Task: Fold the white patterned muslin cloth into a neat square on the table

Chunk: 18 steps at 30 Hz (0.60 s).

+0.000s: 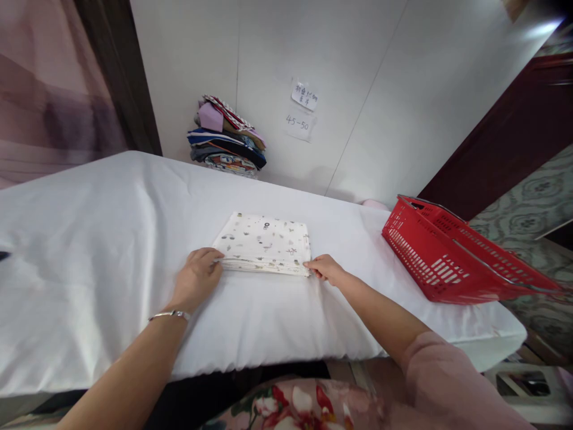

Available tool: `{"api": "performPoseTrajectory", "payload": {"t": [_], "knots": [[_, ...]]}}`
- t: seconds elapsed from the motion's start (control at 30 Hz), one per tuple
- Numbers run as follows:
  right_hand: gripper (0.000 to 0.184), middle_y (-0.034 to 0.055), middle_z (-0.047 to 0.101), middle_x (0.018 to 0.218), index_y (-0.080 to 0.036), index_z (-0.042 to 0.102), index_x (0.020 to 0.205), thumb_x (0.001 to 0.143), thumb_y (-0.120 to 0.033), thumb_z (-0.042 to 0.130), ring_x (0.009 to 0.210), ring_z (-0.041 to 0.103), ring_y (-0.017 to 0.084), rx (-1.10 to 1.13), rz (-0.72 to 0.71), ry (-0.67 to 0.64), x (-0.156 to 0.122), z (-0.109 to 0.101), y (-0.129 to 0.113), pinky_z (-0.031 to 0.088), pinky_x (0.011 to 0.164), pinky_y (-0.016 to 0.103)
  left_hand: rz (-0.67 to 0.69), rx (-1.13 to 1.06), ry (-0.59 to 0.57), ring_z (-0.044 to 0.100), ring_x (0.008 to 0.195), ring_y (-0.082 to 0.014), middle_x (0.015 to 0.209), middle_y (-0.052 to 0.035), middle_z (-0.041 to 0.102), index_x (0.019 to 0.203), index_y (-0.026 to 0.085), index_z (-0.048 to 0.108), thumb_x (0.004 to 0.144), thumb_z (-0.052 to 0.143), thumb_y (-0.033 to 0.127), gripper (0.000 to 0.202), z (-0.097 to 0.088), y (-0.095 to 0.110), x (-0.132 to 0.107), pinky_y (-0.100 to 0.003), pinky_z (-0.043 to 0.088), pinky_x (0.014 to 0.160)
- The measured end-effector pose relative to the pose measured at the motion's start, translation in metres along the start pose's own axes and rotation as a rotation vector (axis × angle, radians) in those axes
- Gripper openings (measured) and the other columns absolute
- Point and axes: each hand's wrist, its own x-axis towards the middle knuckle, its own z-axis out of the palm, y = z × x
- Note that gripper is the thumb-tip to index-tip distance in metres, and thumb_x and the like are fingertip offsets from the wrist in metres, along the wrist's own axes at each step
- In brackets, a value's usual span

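A white cloth with small printed figures [264,239] lies folded in several layers on the white-covered table in front of me. At its near left corner, my left hand [200,272] is closed on the folded edge, with the fingertips partly hidden. My right hand [326,269] pinches the near right corner between thumb and fingers. The layers along the near edge show between the two hands, and the cloth rests flat on the table.
A red plastic basket [447,263] stands tilted at the table's right end. Behind the table, a pile of folded fabrics [228,140] sits against the pale wall, beside handwritten paper labels [302,110]. White cover [111,269] drapes over the table's near edge, with loose wrinkles at left.
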Motion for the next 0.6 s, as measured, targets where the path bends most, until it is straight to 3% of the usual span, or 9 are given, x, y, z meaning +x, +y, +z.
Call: {"api": "performPoseTrajectory", "payload": {"t": [0.33, 0.6], "knots": [[0.029, -0.0066, 0.043, 0.045, -0.017, 0.043, 0.055, 0.066, -0.021, 0.070, 0.037, 0.034, 0.003, 0.161, -0.011, 0.001, -0.0069, 0.0007, -0.0021, 0.013, 0.034, 0.018, -0.004, -0.006, -0.008, 0.052, 0.104, -0.0209, 0.105, -0.0019, 0.060, 0.092, 0.023, 0.060, 0.078, 0.043, 0.024, 0.022, -0.0003, -0.0010, 0.0008, -0.034, 0.047, 0.084], [0.025, -0.0058, 0.044, 0.046, -0.017, 0.045, 0.055, 0.066, -0.019, 0.067, 0.036, 0.034, 0.004, 0.114, -0.011, 0.002, -0.0063, -0.0023, 0.0028, 0.012, 0.035, 0.019, -0.005, -0.020, -0.004, 0.051, 0.105, -0.0209, 0.105, -0.0018, 0.060, 0.092, 0.024, 0.061, 0.077, 0.042, 0.025, 0.024, 0.0008, -0.0022, 0.0005, -0.033, 0.047, 0.082]]}}
